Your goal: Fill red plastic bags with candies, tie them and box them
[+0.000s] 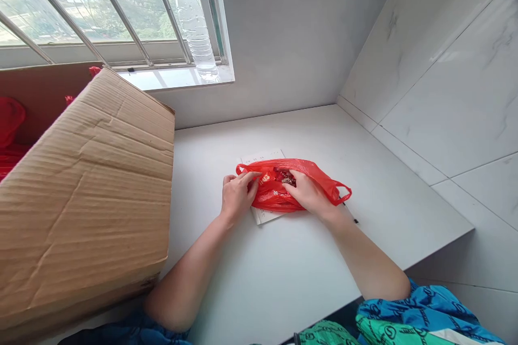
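Note:
A red plastic bag (281, 202) lies in the middle of the white table, its mouth facing up and a loop handle at either end. At its left side, my left hand (238, 192) pinches the bag's rim between thumb and fingers. My right hand (306, 190) reaches into the mouth from the right, thumb and forefinger closed about a small dark red wrapped packet (288, 178). More red, printed wrapping shows inside the bag, though its contents are mostly hidden. Under the bag is a white printed sheet or booklet (265, 217), with only its corners visible.
A large cardboard box (109, 188) stands at the left, with red bags (10, 118) inside. On the windowsill is a clear plastic bottle (196, 32). A thin dark-tipped item (355, 221) pokes out right of the bag. Walls bound the white table (388, 172) behind and right.

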Motion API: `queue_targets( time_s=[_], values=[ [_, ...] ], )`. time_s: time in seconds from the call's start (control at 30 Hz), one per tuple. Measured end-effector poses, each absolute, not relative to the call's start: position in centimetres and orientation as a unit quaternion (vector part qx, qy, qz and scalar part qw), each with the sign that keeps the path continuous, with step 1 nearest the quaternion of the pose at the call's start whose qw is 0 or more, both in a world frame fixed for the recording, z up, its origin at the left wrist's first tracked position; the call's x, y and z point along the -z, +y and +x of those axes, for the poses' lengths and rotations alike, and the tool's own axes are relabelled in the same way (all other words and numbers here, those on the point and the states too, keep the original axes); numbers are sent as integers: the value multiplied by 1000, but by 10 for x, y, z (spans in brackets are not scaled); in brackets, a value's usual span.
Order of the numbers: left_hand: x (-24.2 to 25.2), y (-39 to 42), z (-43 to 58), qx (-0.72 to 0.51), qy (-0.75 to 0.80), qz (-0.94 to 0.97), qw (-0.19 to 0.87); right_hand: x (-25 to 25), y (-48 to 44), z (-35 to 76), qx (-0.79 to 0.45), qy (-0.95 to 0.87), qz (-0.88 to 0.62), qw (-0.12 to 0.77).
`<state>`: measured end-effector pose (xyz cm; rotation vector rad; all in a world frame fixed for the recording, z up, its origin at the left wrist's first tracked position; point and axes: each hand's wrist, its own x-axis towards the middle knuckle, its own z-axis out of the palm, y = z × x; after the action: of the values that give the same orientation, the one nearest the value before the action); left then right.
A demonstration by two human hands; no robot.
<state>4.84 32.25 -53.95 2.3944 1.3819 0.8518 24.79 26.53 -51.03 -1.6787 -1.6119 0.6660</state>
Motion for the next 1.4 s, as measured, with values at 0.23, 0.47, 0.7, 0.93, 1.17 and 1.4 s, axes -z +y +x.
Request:
queue_targets(
  time_s=[0.23, 0.47, 0.7, 0.93, 1.17, 1.4],
  values=[
    [544, 325, 48, -289, 484, 820, 100, 500, 265, 258, -245, -562, -635, 471],
    [541, 323, 49, -293, 481, 823, 74, 495, 261, 256, -276, -536, -629, 491],
    [541, 323, 49, -289, 482, 823, 82, 516, 270, 257, -203, -595, -684, 370],
    [542, 324, 51, -296, 475, 825, 77, 520, 285, 260, -229, -617, -681, 322],
    [537, 321, 50, -339, 472, 808, 94, 512, 274, 250, -354, -550, -627, 422],
    [531, 316, 51, -373, 419, 819, 117, 506, 267, 240, -503, -523, -468, 505]
  ],
)
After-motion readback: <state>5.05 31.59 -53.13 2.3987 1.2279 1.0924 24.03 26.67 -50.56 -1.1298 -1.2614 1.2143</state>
